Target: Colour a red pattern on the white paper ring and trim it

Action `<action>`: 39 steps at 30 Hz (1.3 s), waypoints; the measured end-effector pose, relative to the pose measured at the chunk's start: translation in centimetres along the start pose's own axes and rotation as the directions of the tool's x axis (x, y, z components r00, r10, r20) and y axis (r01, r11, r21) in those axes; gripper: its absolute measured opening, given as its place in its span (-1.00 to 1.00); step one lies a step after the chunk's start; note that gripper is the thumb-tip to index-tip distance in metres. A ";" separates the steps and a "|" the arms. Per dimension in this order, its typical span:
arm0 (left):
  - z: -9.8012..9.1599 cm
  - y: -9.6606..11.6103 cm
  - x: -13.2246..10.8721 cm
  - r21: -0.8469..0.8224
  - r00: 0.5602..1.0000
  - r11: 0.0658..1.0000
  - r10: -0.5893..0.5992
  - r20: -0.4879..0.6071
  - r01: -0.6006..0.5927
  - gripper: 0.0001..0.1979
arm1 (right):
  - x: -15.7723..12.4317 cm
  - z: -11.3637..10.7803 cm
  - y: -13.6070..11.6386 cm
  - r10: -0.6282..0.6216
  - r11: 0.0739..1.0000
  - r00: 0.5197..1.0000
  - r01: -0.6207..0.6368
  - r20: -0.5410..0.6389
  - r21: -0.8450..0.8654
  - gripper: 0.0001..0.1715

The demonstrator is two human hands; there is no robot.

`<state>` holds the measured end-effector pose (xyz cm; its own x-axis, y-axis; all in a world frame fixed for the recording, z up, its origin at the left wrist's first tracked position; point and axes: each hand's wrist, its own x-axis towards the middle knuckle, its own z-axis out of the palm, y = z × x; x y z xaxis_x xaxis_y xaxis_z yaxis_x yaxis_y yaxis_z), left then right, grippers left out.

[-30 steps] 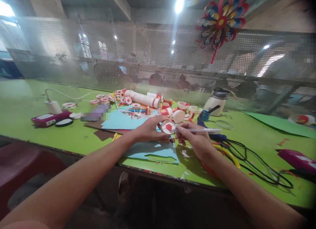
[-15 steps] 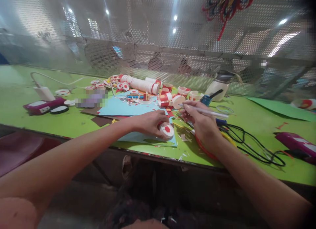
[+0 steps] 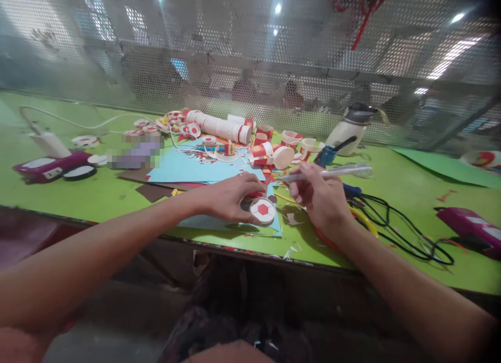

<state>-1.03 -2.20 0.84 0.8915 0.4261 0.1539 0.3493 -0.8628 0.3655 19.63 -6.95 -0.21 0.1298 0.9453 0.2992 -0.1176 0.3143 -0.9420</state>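
My left hand [image 3: 229,197] is closed round a small white paper cup [image 3: 262,210] whose round bottom, marked with a red hexagon, faces me. The cup rests low on a light blue paper sheet [image 3: 188,171] at the green table's [image 3: 102,196] near edge. My right hand [image 3: 319,196] pinches a white pen [image 3: 332,171], held level just right of the cup, its tip pointing left and clear of the cup.
Red-and-white paper cups [image 3: 289,139], a stacked cup roll [image 3: 217,126] and cut discs lie behind the blue sheet. A white jug [image 3: 350,130], a blue pot [image 3: 324,155], black cables [image 3: 395,219], purple devices [image 3: 469,224], a white charger [image 3: 47,142] and a mesh screen [image 3: 250,65] surround them.
My left hand lowered the cup toward the table's near edge and turned its bottom up to me. The pen lifted off the cup and now hovers right of it. My view tilted down.
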 end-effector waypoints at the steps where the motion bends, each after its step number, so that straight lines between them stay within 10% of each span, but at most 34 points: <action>1: -0.3 -0.1 0.1 -0.008 1.000 1.000 0.024 0.019 -0.024 -0.45 | 0.1 0.0 -0.1 0.005 1.000 1.000 -0.005 -0.027 0.005 -0.69; 12: 0.0 -2.0 1.4 -0.073 0.976 0.984 0.172 0.131 -0.163 -0.43 | 0.4 -0.2 -3.7 0.107 0.993 0.994 -0.106 0.009 -0.046 -0.76; 20: 0.3 -1.7 1.2 -0.153 0.985 0.981 0.133 0.109 -0.116 -0.59 | -2.7 -1.9 -1.7 0.309 0.948 0.942 -0.293 0.132 -0.127 -0.82; 39: 1.4 -1.0 0.6 -0.200 1.000 0.980 0.022 0.013 -0.019 -0.68 | -2.5 -1.5 -0.8 0.338 0.885 0.909 -0.218 0.244 -0.412 -0.78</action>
<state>-0.43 -1.45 -0.71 0.9029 0.4029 0.1498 0.2673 -0.7992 0.5384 20.90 -9.65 -0.47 -0.1624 0.9867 -0.0090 0.2736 0.0362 -0.9612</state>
